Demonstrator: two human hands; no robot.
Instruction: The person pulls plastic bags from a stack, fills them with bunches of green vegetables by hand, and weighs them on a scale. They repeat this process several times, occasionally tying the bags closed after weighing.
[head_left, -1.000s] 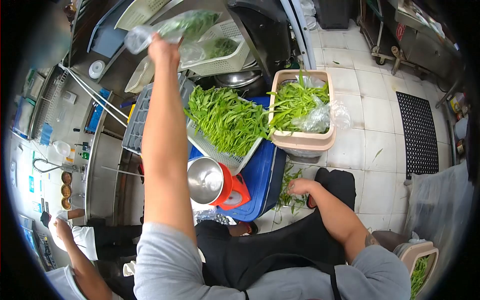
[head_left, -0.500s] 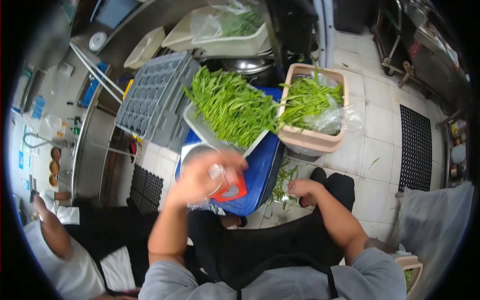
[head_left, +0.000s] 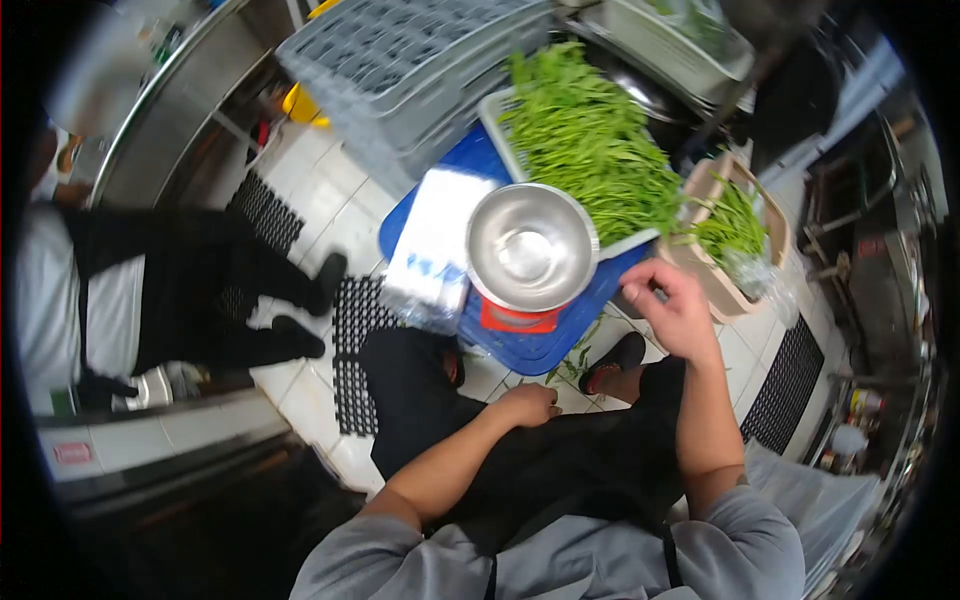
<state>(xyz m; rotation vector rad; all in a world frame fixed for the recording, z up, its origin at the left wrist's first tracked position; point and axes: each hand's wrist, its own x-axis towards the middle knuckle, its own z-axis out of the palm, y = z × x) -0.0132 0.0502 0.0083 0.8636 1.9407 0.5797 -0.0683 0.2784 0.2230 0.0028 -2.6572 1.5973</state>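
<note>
My right hand [head_left: 672, 306] hangs over the front right corner of the blue lid [head_left: 540, 352], thumb and bent forefinger slightly apart, with nothing visible between them. My left hand [head_left: 527, 404] rests curled at my lap, its fingers together and seemingly empty. A steel bowl [head_left: 530, 245] sits on a red scale [head_left: 518, 318], its inside showing no contents. Behind it, a white basket [head_left: 497, 125] is heaped with long-stemmed leafy greens [head_left: 590, 150]. Left of the bowl lies a stack of clear plastic bags [head_left: 432, 245].
A beige bin [head_left: 735, 300] with more greens and plastic film stands at right. Grey crates [head_left: 400, 70] are stacked at the back left. Another person's legs and shoes [head_left: 300, 335] are on the left. Loose leaves lie on the tiles by my feet.
The view has turned and shifted. My left hand has left the bowl and come back to my lap. My right hand has risen from near my knee to the lid's corner.
</note>
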